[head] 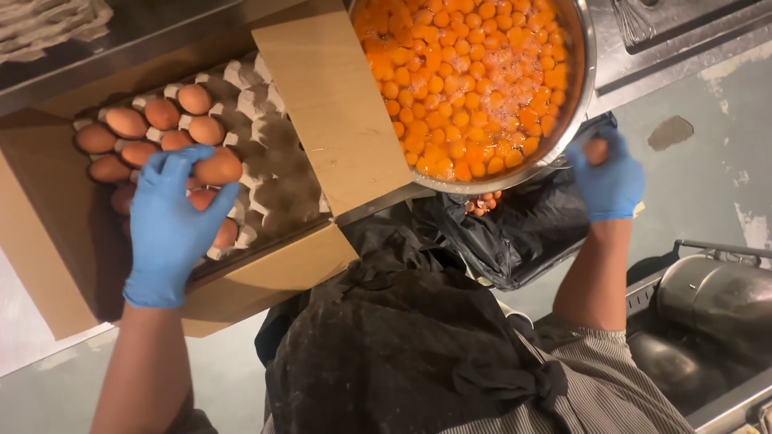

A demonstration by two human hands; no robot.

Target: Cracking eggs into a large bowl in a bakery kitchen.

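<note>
Grey floor below. Left blue-gloved hand (pixel 173 221) grasping brown egg (pixel 218 167) over grey pulp tray (pixel 269 161); right blue-gloved hand (pixel 607 181) clenched on brown eggshell (pixel 596 150) beside steel yolk bowl (pixel 581 96).

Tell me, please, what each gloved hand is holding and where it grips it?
Left hand grips a brown egg around its side, over the tray. Right hand pinches another egg by the bowl's rim.

A steel counter (pixel 675 48) carries a large metal bowl (pixel 581 88) of egg yolks. Left of the bowl, an open cardboard box (pixel 322 104) holds a pulp tray (pixel 265 153) of brown eggs (pixel 161 114).
</note>
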